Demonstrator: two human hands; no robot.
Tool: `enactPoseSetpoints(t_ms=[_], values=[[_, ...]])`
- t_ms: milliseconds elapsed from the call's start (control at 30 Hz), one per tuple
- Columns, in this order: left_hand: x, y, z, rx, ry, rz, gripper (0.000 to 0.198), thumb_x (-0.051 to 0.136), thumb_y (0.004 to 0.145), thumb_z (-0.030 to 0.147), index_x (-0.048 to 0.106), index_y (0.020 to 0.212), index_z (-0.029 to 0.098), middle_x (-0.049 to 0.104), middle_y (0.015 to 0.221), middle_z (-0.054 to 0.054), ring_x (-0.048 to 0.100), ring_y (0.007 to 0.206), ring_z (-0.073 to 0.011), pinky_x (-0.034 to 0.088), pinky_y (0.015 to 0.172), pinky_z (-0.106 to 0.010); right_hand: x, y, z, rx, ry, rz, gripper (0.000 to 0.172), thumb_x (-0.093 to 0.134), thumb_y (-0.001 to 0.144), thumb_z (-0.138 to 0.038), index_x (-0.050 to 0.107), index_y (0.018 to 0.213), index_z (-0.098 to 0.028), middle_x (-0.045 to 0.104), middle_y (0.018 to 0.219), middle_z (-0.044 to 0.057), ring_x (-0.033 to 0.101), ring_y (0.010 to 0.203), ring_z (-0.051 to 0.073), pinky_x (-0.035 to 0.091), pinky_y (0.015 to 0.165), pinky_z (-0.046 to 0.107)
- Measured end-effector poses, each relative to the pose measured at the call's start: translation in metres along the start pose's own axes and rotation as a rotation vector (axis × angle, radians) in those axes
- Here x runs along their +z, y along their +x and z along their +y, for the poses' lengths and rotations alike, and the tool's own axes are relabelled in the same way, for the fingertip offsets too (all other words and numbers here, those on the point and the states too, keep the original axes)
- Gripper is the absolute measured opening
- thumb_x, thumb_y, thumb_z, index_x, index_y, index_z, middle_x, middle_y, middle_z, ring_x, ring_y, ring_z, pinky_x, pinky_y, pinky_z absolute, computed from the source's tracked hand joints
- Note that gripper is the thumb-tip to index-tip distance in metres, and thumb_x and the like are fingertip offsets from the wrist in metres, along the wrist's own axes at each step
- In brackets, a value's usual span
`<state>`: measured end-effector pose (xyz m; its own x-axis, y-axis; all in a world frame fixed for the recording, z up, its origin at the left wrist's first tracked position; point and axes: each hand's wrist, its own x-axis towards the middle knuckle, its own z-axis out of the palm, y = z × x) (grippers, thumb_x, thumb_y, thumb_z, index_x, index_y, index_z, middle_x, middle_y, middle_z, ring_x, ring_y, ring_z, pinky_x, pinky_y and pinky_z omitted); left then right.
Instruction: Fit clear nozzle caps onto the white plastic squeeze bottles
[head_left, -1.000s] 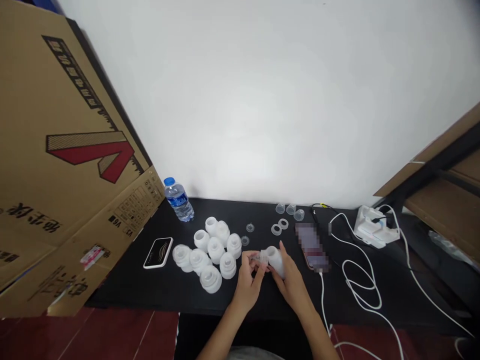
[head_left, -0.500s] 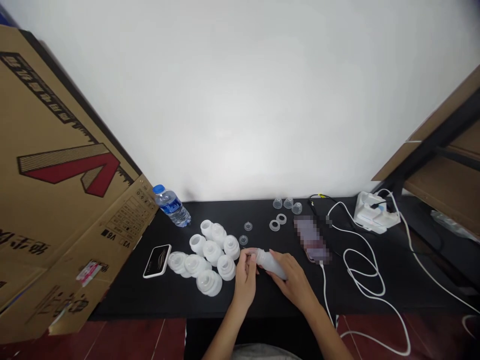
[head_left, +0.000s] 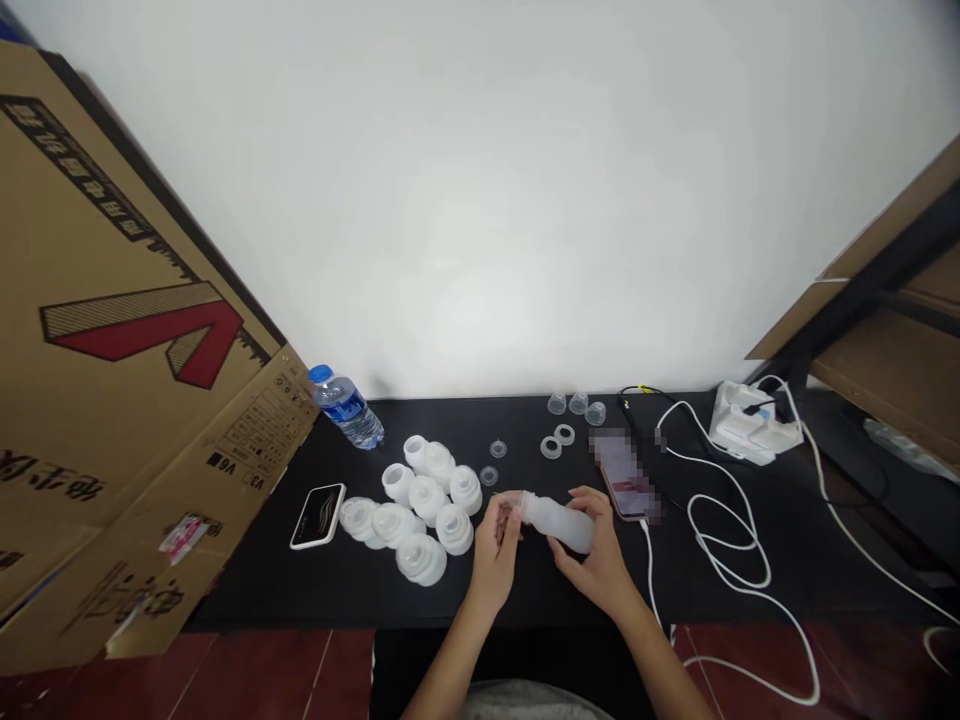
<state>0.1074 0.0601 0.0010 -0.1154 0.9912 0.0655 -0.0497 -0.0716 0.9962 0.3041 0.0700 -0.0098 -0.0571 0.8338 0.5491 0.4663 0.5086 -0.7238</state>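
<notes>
A frosted white baby bottle lies tilted on its side between my hands, just above or on the black table. My left hand is closed around its collar end, and its fingers hide most of the top. At the base, my right hand grips the body loosely, thumb below and fingers above. Left of my hands stand several similar white bottles, some with tops and some with open necks. Just beyond my left hand are two small clear nipples. Two white collar rings and three clear caps sit farther back.
A water bottle and a white-edged phone are at the left, beside a large cardboard box. To the right lie another phone on a charging cable, looping white cables and a white charger dock. A white wall rises behind.
My right hand has slid toward the bottle's base and loosened, with its fingers spread wider. More of the bottle's body shows, shifted slightly right. My left hand stays at the collar end.
</notes>
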Motion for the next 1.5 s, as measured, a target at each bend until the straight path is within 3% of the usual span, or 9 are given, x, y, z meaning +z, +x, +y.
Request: enactPoseSetpoints(t_ms=[133,300,633,767,900,1100,1233,1367,1500], values=[[0.001,0.001,-0.002,-0.003,-0.024,-0.021,0.048,0.058,0.109,0.064,0.072,0.125,0.021,0.077,0.102,-0.008,0.072,0.088,-0.0218,0.057,0.075,-0.032,-0.002,-0.001,0.002,0.147,0.109,0.000,0.041,0.077,0.095,-0.038,0.055,0.128,-0.027,0.070,0.124,0.014,0.076,0.107,0.031,0.067,0.087,0.046],[0.002,0.002,-0.004,-0.011,-0.051,-0.004,0.048,0.062,0.106,0.067,0.070,0.116,0.020,0.076,0.094,-0.007,0.073,0.087,-0.0225,0.056,0.076,-0.032,-0.006,-0.002,0.004,0.400,0.198,-0.161,0.040,0.059,0.106,-0.057,0.062,0.129,-0.024,0.065,0.060,-0.004,0.062,0.044,0.022,0.049,0.046,0.030],[0.002,0.001,-0.004,-0.002,-0.065,0.010,0.048,0.059,0.107,0.067,0.070,0.113,0.020,0.074,0.091,-0.005,0.069,0.082,-0.0204,0.055,0.073,-0.031,-0.010,0.001,-0.001,0.305,0.147,-0.204,0.064,0.033,0.109,-0.077,0.066,0.115,-0.022,0.063,0.066,0.000,0.062,0.053,0.023,0.045,0.050,0.030],[0.002,0.002,-0.006,0.000,-0.064,0.057,0.050,0.059,0.106,0.069,0.069,0.109,0.020,0.071,0.089,-0.004,0.066,0.076,-0.0188,0.054,0.071,-0.030,-0.006,0.002,-0.002,0.191,0.123,-0.150,0.061,0.065,0.101,-0.066,0.051,0.140,-0.022,0.073,0.095,0.005,0.071,0.072,0.024,0.057,0.064,0.031],[0.002,0.002,-0.007,-0.001,-0.061,0.065,0.051,0.059,0.106,0.070,0.068,0.105,0.020,0.070,0.089,-0.004,0.065,0.076,-0.0188,0.054,0.071,-0.031,-0.005,0.002,0.000,0.187,0.047,-0.185,0.031,0.064,0.105,-0.054,0.060,0.110,-0.024,0.066,0.076,-0.001,0.064,0.058,0.019,0.050,0.054,0.027],[0.001,0.001,-0.008,-0.005,-0.043,0.047,0.048,0.058,0.107,0.068,0.067,0.106,0.021,0.071,0.092,-0.005,0.066,0.079,-0.0194,0.055,0.072,-0.031,-0.004,0.006,-0.002,0.177,0.027,-0.094,0.057,0.081,0.092,-0.057,0.055,0.129,-0.023,0.071,0.095,0.003,0.071,0.070,0.022,0.057,0.060,0.029],[0.002,0.000,-0.008,0.004,-0.049,0.051,0.048,0.058,0.107,0.069,0.066,0.104,0.021,0.069,0.091,-0.004,0.064,0.078,-0.0188,0.054,0.072,-0.031,-0.004,0.005,-0.001,0.168,0.019,-0.165,0.037,0.070,0.100,-0.059,0.057,0.109,-0.025,0.064,0.080,-0.002,0.065,0.060,0.019,0.052,0.054,0.027],[0.002,0.001,-0.009,0.010,-0.029,0.063,0.049,0.055,0.108,0.069,0.065,0.103,0.021,0.066,0.088,-0.002,0.062,0.075,-0.0178,0.053,0.072,-0.031,-0.004,0.003,0.001,0.107,0.020,-0.108,0.063,0.082,0.090,-0.058,0.053,0.133,-0.023,0.068,0.103,0.005,0.072,0.081,0.024,0.061,0.069,0.032],[0.002,0.001,-0.008,0.012,-0.026,0.055,0.049,0.053,0.109,0.069,0.064,0.102,0.021,0.067,0.089,-0.003,0.062,0.076,-0.0182,0.053,0.072,-0.031,-0.004,0.004,0.001,0.061,-0.035,-0.130,0.034,0.075,0.097,-0.053,0.059,0.107,-0.025,0.063,0.094,0.002,0.067,0.077,0.022,0.056,0.066,0.031]])
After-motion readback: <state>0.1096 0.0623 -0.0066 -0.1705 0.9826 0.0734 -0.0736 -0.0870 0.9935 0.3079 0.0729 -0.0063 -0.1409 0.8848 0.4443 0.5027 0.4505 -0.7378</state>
